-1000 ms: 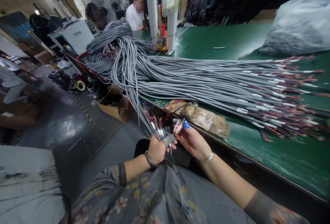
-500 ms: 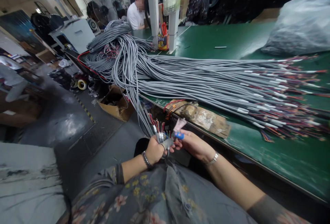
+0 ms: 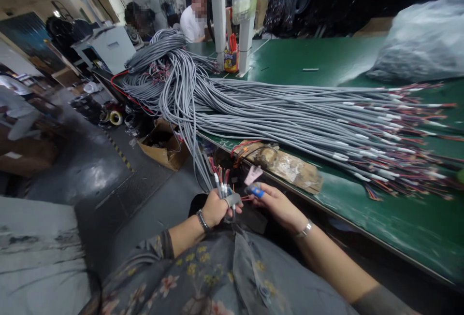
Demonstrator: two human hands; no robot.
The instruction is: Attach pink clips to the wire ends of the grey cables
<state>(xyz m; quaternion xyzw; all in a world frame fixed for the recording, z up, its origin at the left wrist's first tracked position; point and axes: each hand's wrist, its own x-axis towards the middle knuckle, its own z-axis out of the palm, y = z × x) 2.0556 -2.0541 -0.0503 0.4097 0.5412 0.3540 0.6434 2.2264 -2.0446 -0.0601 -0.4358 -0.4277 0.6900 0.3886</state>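
My left hand (image 3: 215, 208) is closed around a small bunch of grey cables (image 3: 203, 172), whose white-banded ends with red and other coloured wires (image 3: 225, 176) stick up above the fist. Grey wrapping covers one of its fingers. To the right, my right hand (image 3: 272, 204) is pinched, with blue and grey wrapping (image 3: 256, 190) around a finger. Thin orange-red wires (image 3: 245, 198) run from the left hand to its fingertips. Just beyond these fingers is a pink strip-like piece (image 3: 253, 175); what it belongs to is unclear.
Many grey cables (image 3: 275, 107) lie across the green table (image 3: 409, 228). Worn cardboard (image 3: 290, 167) sits at the table's edge. A cardboard box (image 3: 163, 146) stands on the floor at left. A plastic bag (image 3: 424, 39) lies at back right; a person (image 3: 192, 24) sits beyond the table.
My right hand has moved slightly right, away from my left hand, and the gap between them has widened. My left hand keeps its hold on the cables. The view has shifted slightly.
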